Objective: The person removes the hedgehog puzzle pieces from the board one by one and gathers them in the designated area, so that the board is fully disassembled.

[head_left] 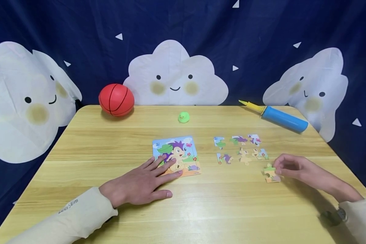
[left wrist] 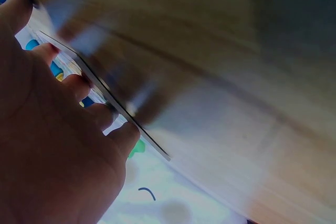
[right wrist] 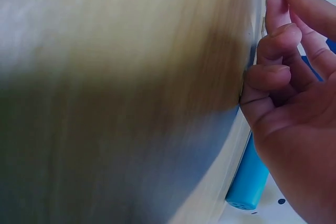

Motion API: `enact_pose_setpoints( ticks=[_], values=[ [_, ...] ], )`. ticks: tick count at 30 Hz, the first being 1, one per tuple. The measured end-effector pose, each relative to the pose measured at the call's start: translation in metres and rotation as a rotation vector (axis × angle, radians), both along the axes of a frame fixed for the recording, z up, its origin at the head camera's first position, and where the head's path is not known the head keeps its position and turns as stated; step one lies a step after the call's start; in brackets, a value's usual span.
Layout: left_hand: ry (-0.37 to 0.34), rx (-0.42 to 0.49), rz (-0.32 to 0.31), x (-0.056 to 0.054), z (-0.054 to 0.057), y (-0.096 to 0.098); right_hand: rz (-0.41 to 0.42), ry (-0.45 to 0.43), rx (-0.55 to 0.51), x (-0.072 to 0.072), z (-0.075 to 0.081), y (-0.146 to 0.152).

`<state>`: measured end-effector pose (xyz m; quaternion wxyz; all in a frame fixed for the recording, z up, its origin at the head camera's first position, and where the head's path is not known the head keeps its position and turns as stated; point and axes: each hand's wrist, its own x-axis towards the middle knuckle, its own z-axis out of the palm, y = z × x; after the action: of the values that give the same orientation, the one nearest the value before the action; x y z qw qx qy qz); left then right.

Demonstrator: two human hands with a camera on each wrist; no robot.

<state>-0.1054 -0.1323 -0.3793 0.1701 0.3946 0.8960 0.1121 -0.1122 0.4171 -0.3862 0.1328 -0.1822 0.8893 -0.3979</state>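
Fingers spread, my left hand (head_left: 140,184) rests on the lower left of a hedgehog picture board (head_left: 178,156) lying flat on the table. The left wrist view shows the board's thin edge (left wrist: 126,114) under those fingertips. On the other side, my right hand (head_left: 302,171) pinches a jigsaw piece (head_left: 272,173) with green, tan and orange print between thumb and forefinger; whether it touches the table I cannot tell. Several more jigsaw pieces (head_left: 245,156) lie apart in two rows between the board and my right hand. In the right wrist view the other fingers (right wrist: 270,77) are curled.
Along the wooden table's (head_left: 201,210) back edge are a red ball (head_left: 116,100) at left, a small green rubber duck (head_left: 184,117) in the middle and a blue hand pump (head_left: 283,118) with a yellow nozzle at right. Behind hangs a dark blue cloth (head_left: 201,23) with clouds.
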Motion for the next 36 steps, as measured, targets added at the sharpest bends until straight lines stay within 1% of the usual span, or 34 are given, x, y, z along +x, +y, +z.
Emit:
enact_pose_setpoints(
  ticks=[2,6,11,15,19,23,31,33,36],
  values=[
    [0.001,0.0,-0.001,0.0001,0.0002,0.0001,0.017,0.023,0.002,-0.0011,-0.0016,0.0013],
    [-0.004,-0.004,-0.001,0.0002,0.0006,0.0002,0.051,0.099,0.024,-0.003,-0.0054,0.0025],
    [-0.006,-0.01,0.0,-0.0001,0.0009,0.0002,0.056,0.148,0.062,-0.0041,-0.0068,-0.0002],
    [-0.006,-0.013,0.002,0.0,0.0009,0.0,0.049,0.163,0.092,-0.0044,-0.0056,-0.0037],
    [-0.01,-0.011,0.002,0.0003,0.0009,0.0001,0.025,0.165,0.118,-0.0046,-0.0057,-0.0055],
    [-0.009,-0.011,0.001,0.0001,0.0009,0.0002,0.026,0.167,0.135,-0.0052,-0.0063,-0.0048],
    [-0.003,-0.012,-0.002,-0.0004,0.0004,0.0001,0.017,0.157,0.138,-0.0051,-0.0073,-0.004],
    [-0.001,-0.011,-0.002,-0.0003,0.0002,0.0001,0.028,0.158,0.136,-0.0049,-0.0062,-0.0028],
    [0.004,-0.009,-0.004,-0.0003,-0.0001,0.0,0.025,0.172,0.133,-0.0047,-0.0053,-0.0013]
  ],
)
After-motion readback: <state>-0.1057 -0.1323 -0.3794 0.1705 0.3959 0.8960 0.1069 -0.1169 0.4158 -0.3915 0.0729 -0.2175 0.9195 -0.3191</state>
